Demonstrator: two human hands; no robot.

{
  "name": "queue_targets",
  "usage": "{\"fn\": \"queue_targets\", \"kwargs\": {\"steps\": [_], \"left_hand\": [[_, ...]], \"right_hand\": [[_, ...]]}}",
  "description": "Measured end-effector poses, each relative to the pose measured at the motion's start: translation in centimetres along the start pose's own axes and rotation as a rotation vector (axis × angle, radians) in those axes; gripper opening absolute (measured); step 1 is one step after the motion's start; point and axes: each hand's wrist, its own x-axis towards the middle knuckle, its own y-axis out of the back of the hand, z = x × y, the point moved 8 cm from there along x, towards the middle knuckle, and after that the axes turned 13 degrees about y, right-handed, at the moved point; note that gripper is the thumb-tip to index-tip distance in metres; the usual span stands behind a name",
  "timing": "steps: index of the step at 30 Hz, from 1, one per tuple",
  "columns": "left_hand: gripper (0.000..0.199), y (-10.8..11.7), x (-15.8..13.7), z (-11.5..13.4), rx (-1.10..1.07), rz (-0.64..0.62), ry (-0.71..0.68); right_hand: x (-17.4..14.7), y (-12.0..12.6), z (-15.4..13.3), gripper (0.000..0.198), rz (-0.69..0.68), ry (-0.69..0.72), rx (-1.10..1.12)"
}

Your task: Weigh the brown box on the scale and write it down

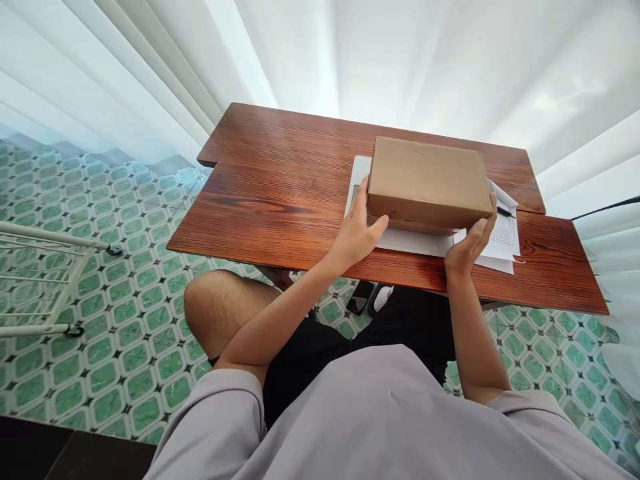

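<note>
As seen from head camera, cardboard box (429,181) sits at table's (280,200) 2 o'clock, atop white sheet (400,239); left hand (356,230) and right hand (470,241) clasp its near corners; judged light, stiff, crushable; best held at opposite ends.

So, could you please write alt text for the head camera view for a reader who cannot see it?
A seated person grips a closed brown cardboard box by its two ends, left hand and right hand, above a reddish wooden table. Under the box lie a flat white item and printed papers with a pen; white curtains hang behind.
</note>
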Motion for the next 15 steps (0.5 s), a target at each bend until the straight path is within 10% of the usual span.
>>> {"fn": "queue_targets", "kwargs": {"steps": [15], "left_hand": [[0.083,-0.03,0.25,-0.32,-0.065,-0.023,-0.036]], "right_hand": [[-0.16,0.16,0.96,0.055,0.006,-0.115,-0.071]]}}
